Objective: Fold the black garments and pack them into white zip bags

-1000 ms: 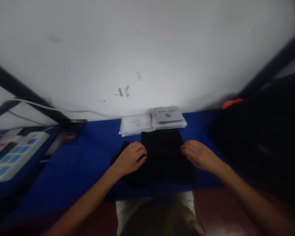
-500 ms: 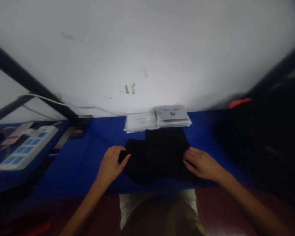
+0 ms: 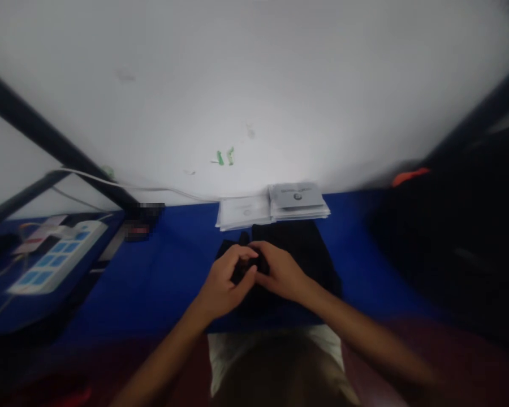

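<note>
A piece of black cloth (image 3: 314,254) lies on the blue table surface (image 3: 173,254) in front of me. My left hand (image 3: 227,285) is closed on a bunched bit of it at its left part, thumb and fingers curled. Right beside it, my right hand (image 3: 282,271) is curled over the same dark fold, and the fingertips of both hands nearly meet. What exactly lies between the fingers is dark and partly hidden. I cannot tell what kind of garment the cloth is, if it is one.
Behind the cloth, two stacks of flat packets, one white (image 3: 244,212) and one grey-topped (image 3: 299,198), stand against the wall. A power strip (image 3: 61,257) lies at the left, with a white cable (image 3: 165,189) along the wall. A large dark mass (image 3: 462,243) fills the right side.
My right hand has moved left from the cloth's right edge to meet my left hand. My left hand has shifted a little to the right, and the cloth's left part is now bunched up.
</note>
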